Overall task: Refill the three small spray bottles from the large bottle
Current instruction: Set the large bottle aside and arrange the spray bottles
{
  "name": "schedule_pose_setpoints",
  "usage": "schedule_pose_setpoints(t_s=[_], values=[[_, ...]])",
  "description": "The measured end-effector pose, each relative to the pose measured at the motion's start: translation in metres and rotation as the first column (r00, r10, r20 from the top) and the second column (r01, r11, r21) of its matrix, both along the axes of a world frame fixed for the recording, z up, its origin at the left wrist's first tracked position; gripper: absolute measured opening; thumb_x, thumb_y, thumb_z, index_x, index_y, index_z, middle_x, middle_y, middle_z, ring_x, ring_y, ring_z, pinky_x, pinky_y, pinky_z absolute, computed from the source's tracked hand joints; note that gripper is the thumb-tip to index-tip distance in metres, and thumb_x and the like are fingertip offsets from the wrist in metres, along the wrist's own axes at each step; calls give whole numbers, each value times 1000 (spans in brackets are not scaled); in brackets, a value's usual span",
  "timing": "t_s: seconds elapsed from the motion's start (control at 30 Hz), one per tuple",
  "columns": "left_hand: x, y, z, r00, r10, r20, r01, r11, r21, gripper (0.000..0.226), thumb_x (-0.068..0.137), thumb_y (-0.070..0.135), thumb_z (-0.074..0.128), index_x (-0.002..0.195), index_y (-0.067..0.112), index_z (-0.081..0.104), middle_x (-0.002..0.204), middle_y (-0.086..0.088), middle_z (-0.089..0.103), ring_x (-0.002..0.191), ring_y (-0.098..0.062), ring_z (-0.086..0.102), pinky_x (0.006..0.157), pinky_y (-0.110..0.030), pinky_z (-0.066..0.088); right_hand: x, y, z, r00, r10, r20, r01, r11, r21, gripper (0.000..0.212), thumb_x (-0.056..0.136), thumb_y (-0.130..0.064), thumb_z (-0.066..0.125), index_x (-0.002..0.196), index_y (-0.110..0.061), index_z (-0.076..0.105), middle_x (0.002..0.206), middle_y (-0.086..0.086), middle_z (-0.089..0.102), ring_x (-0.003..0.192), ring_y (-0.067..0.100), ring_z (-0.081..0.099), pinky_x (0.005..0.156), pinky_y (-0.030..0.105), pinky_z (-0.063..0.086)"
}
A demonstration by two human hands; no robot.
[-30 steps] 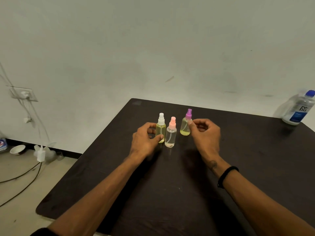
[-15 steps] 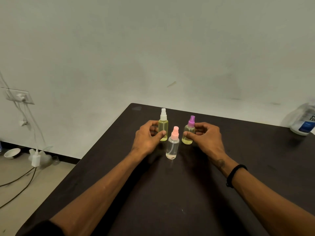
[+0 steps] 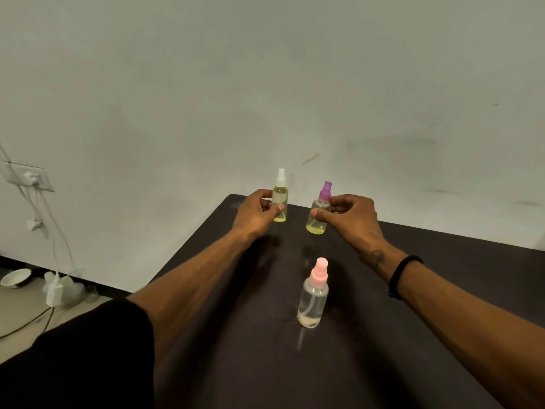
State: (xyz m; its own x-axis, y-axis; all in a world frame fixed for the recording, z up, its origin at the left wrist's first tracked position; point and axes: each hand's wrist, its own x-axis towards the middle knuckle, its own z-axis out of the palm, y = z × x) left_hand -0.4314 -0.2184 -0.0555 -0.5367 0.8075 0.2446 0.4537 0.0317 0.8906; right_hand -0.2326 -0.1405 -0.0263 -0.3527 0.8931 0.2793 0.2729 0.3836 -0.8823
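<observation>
Three small spray bottles are in view over the dark table [image 3: 383, 335]. My left hand [image 3: 256, 214] grips the white-capped bottle [image 3: 280, 197], which holds yellowish liquid, near the table's far corner. My right hand [image 3: 351, 216] grips the purple-capped bottle [image 3: 319, 212], with a little yellowish liquid at its bottom. Both bottles are upright and far from me. The pink-capped bottle [image 3: 313, 295] stands alone nearer to me, almost clear, with a trace of liquid. The large bottle is out of view.
The table's left edge runs diagonally, with floor beyond it. On the floor by the wall lie a white bowl [image 3: 16, 277], a charger with cables [image 3: 54, 293] and some clear containers. A wall socket [image 3: 25, 178] sits at the left. A black band circles my right wrist.
Both hands have carried the white-capped and purple-capped bottles farther away toward the table's far corner, leaving the pink-capped bottle behind. The view swung left, and the large bottle dropped out of view.
</observation>
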Motion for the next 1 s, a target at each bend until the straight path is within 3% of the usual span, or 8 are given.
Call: schedule_pose_setpoints(t_s=[0.13,0.3,0.53,0.7,0.83,1.0], values=[[-18,21,-5,999,25,-45,-25,1000,-11,46,99,25,73,140,12,58,116,-6,71,101,-18,67,87,-28,50,-28,24,-3,1000,-26,5,26,999,20,50,76,-27,94,119,-11,73,105,-1,74,94,14,72,94,32,60],[-32,40,-11,997,56,-46,-57,998,-5,45,99,22,72,141,12,58,124,-12,73,109,-24,71,96,-35,56,-58,44,-9,999,-21,25,19,997,68,54,79,-26,92,125,-8,71,114,4,73,99,17,69,94,30,58],[-43,59,-21,996,83,-33,-83,996,19,45,99,18,73,140,11,58,122,-10,74,95,-14,65,70,-11,46,-93,56,-25,996,-68,63,63,995,81,48,81,-21,91,123,-8,72,117,6,74,97,16,66,86,24,51],[-48,68,-28,995,100,-7,-99,993,63,44,98,16,73,140,11,60,126,-10,72,98,-17,66,88,-26,51,-106,55,-32,993,-116,31,112,988,110,42,85,-20,87,123,-8,72,111,3,73,98,16,67,92,28,56],[-50,74,-30,995,100,30,-102,990,96,45,94,13,77,137,11,62,122,-10,74,98,-14,67,85,-19,52,-112,55,-34,988,-157,11,154,978,139,43,85,-20,87,123,-8,70,105,-1,68,95,13,66,78,16,47],[-53,81,-34,990,130,56,-135,984,114,30,90,10,81,118,9,70,109,-8,77,92,-12,71,80,-16,58,-121,61,-41,982,-191,11,186,966,178,40,84,-19,89,118,-9,70,112,6,73,98,18,70,82,21,52]])
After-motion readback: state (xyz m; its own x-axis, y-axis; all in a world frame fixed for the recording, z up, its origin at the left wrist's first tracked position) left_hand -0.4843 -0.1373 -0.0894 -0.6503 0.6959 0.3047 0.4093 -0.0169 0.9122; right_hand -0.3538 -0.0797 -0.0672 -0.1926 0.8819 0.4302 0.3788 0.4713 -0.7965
